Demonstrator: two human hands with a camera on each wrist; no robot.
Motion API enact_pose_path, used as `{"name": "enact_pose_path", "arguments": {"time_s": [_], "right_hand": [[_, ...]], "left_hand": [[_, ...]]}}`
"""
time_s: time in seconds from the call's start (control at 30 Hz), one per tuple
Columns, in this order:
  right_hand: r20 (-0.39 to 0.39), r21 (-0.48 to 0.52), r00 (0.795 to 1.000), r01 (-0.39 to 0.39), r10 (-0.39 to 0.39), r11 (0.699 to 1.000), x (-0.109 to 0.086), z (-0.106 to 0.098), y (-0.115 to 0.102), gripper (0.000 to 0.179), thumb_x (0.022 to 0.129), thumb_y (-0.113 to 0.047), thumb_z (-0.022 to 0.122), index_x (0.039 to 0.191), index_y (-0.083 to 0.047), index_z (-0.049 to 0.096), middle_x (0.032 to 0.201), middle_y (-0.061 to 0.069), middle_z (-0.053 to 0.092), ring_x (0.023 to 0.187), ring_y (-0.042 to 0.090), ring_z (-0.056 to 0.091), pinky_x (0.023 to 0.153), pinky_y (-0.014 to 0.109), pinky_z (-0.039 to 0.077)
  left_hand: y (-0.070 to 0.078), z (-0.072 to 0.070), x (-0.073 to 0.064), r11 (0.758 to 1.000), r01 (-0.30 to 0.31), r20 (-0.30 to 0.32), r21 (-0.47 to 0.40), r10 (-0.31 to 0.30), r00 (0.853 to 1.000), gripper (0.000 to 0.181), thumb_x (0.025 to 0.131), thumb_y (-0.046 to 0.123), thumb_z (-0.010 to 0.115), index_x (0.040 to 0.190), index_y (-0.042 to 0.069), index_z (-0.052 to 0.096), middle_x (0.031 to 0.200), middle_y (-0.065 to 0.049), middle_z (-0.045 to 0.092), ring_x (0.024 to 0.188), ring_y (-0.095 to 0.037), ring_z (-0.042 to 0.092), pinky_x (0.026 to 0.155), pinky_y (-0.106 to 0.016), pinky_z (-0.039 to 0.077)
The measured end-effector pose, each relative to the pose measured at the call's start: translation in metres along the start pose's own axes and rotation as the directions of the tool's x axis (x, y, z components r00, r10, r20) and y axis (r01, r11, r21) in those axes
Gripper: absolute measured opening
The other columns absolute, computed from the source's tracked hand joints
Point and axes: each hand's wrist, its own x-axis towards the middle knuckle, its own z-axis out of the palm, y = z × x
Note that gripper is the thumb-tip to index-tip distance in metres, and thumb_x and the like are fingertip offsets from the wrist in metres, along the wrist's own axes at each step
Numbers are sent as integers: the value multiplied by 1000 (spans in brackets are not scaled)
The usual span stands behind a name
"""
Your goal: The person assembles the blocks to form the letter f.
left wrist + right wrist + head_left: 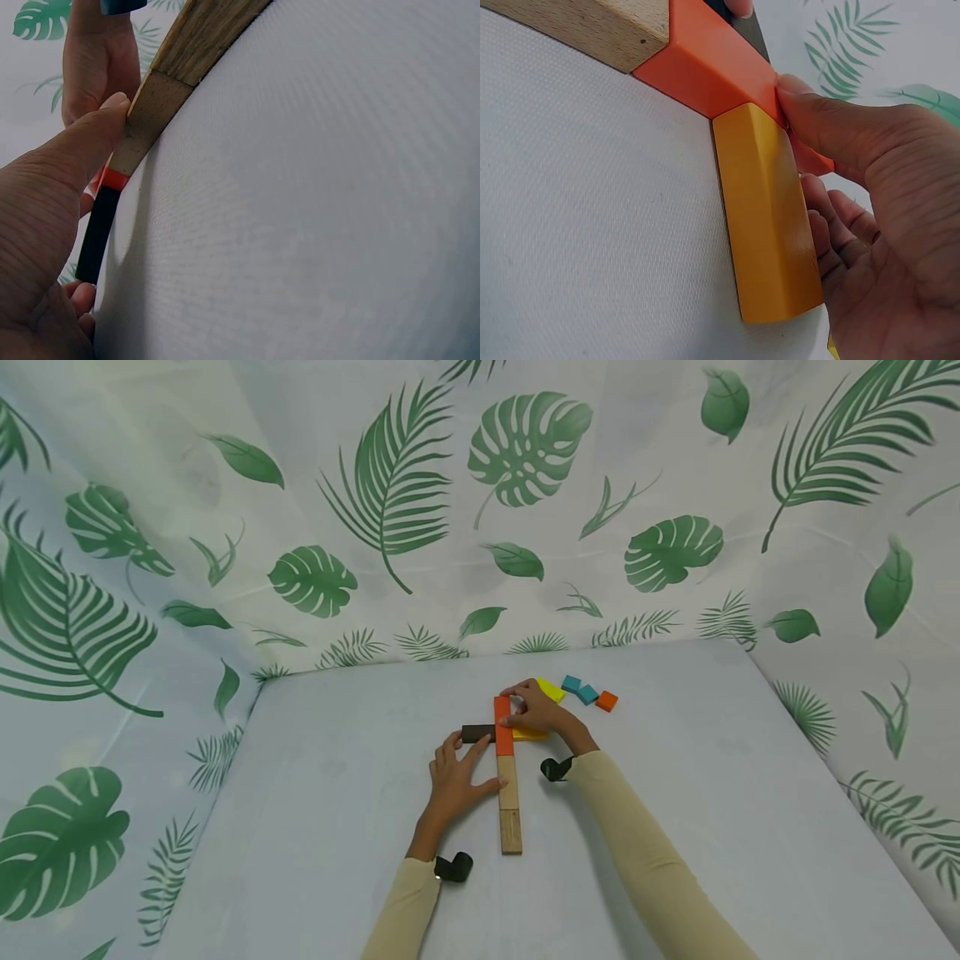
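Note:
On the white table, two plain wooden blocks and red blocks lie end to end in a line. A black block sticks out left of the red part, and an orange-yellow block sticks out right. My right hand pinches the red block at the far end between thumb and index finger. My left hand is spread beside the line. Its thumb touches the side of a wooden block, while its other fingers rest by the black block. The right fingers partly hide the far red end.
Beyond the right hand lie a yellow block, two blue pieces and an orange-red piece. A leaf-printed white cloth hangs behind the table and at both sides.

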Motion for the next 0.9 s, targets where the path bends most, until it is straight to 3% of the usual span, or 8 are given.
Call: {"name": "enact_pose_path", "arguments": {"time_s": [0.5,0.7,0.8,0.9], "right_hand": [[-3,-9,1000,-11,11,1000,1,2,-1,63,90,-37,70,144,-15,46,137,18,36,94,23,51,87,34,46],[-90,29,996,-6,9,1000,-2,3,-3,51,96,-30,63,141,-12,48,137,17,46,103,28,56,93,42,49],[-224,50,975,16,-5,999,-4,4,-4,37,98,-23,59,132,-9,56,129,15,55,96,27,58,86,40,52],[-409,-26,912,30,-38,999,-7,4,-4,24,99,-18,57,120,-9,63,116,11,60,91,24,57,82,36,53]], "left_hand": [[-2,0,1,1000,-2,1,4,2,1000,78,81,63,68,149,34,41,156,-15,19,132,-30,26,97,-48,27],[-2,0,0,1000,-14,-7,-3,14,1000,78,81,62,69,148,34,41,155,-15,20,131,-30,27,96,-47,27],[-2,0,0,1000,-13,-11,-13,13,1000,78,81,61,69,148,34,42,155,-15,21,131,-30,26,95,-47,27],[-2,0,0,1000,-14,-13,-20,14,1000,77,81,60,70,148,33,43,154,-16,21,131,-31,26,95,-47,27]]}}
